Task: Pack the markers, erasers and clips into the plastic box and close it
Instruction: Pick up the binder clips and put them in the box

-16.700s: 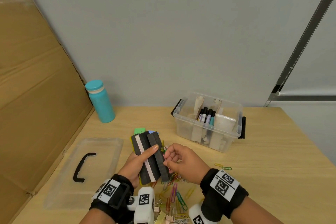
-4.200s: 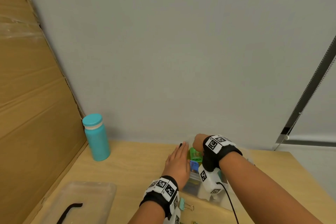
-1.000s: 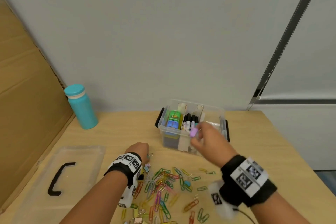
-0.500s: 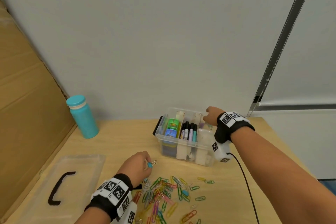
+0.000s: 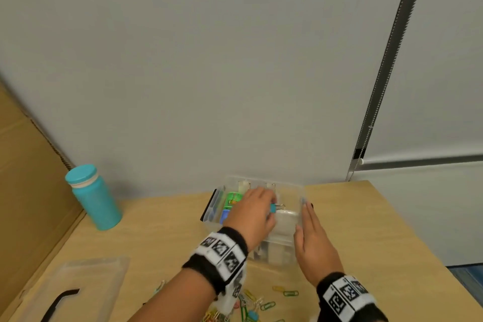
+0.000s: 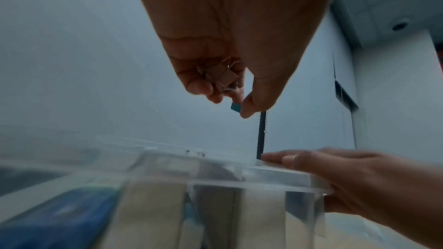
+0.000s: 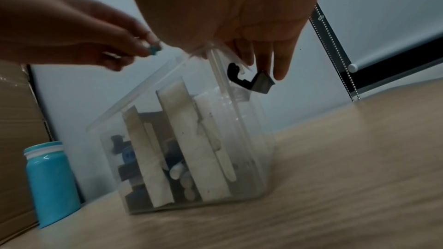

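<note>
From the head view, our left hand [image 5: 252, 213] pinches a teal binder clip [image 5: 273, 208] over the open plastic box [image 5: 290, 219], placed to drop it into the right-hand compartment; our right hand [image 5: 312, 236] lies flat against the box's right wall, we judge to steady it. Loose paper clips [image 5: 266, 304] remain on the table [image 5: 366, 230], and the lid [image 5: 86, 285] lies well apart

At the left wrist, thumb and fingertip grasp the clip, more clips [image 6: 221, 77] curled in the palm, all above the rim

At the right wrist, straight fingers [image 7: 279, 63] touch the black latch [image 7: 249, 79], grasping nothing
</note>
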### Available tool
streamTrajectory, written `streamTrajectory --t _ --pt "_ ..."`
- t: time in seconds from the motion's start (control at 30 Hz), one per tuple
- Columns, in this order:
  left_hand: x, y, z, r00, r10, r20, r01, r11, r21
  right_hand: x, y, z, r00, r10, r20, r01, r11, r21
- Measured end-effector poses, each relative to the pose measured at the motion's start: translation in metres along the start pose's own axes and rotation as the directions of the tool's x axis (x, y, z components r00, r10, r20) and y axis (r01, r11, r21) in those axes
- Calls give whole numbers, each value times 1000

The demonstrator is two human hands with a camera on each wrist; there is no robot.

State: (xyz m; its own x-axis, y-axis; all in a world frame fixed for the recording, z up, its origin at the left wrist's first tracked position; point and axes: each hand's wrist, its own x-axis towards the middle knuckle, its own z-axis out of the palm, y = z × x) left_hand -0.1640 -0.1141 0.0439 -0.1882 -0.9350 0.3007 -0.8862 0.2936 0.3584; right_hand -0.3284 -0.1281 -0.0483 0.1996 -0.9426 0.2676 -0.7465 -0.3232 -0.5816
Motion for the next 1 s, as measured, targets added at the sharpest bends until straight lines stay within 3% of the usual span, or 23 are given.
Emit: streamTrajectory --t 0.17,0.3,0.37,0.57,0.67,0.77,0.87,1.0 --pt "67 24 33 962 -50 268 -18 969 246 -2 -3 2 997 7 -71 -4 999 33" --pt "86 23 51 845 -195 498 73 965 253 -2 -4 2 997 32 -72 -30 999 33" --pt "87 24 54 812 -216 542 83 962 259 -2 -5 2 997 43 -71 -41 999 32" --pt "63 15 33 871 -159 465 96 983 157 -6 -7 -2 998 33 -45 -32 999 6" --pt "30 4 6 943 -85 322 91 996 -4 -5 -7 -3 999 43 -5 -43 999 -9" --pt "-12 -16 -24 985 -40 168 51 997 -62 -4 -5 -3 999 46 12 -46 998 -34" --pt "-60 -50 -49 996 -75 57 77 996 -45 -4 -6 -2 998 68 -11 -69 994 -82" --pt "-124 -98 -61 983 -183 15 183 983 9 -13 -21 0 989 78 -124 -99 979 -176"
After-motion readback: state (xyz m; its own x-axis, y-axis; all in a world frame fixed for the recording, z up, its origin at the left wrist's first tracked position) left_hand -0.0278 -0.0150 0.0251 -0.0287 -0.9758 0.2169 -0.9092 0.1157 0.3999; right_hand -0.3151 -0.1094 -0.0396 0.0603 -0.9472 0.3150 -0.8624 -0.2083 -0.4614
